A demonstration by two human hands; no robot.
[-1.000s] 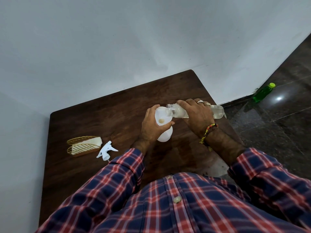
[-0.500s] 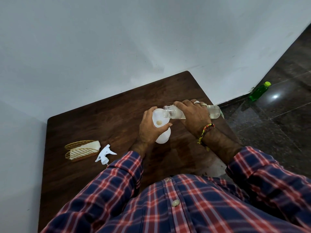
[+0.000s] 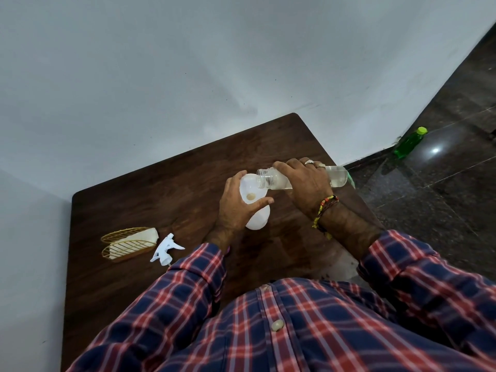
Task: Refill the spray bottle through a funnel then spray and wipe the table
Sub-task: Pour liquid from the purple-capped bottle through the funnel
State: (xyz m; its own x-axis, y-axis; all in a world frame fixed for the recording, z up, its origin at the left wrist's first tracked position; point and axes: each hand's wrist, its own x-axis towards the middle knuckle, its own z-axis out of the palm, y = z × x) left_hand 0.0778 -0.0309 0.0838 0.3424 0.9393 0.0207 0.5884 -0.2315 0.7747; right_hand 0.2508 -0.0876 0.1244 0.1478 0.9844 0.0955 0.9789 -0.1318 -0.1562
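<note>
A white spray bottle body [image 3: 258, 220] stands on the dark wooden table [image 3: 161, 194] with a white funnel [image 3: 251, 190] in its neck. My left hand [image 3: 236, 208] is wrapped around the funnel and the bottle's top. My right hand [image 3: 303, 181] holds a clear water bottle [image 3: 271, 179] tipped almost flat, its open mouth over the funnel's rim. Some liquid shows in the bottle's far end [image 3: 336, 176]. The white spray trigger head [image 3: 165, 249] lies detached on the table at the left.
A gold wire holder [image 3: 126, 242] with a pale cloth or napkins in it sits at the table's left. A green bottle [image 3: 408, 143] stands on the dark tiled floor by the wall, right of the table. A white wall borders the table's far and left sides.
The clear bottle's mouth has stayed over the funnel while both hands hold their grip. The view has shifted slightly; the hands' relative positions barely differ.
</note>
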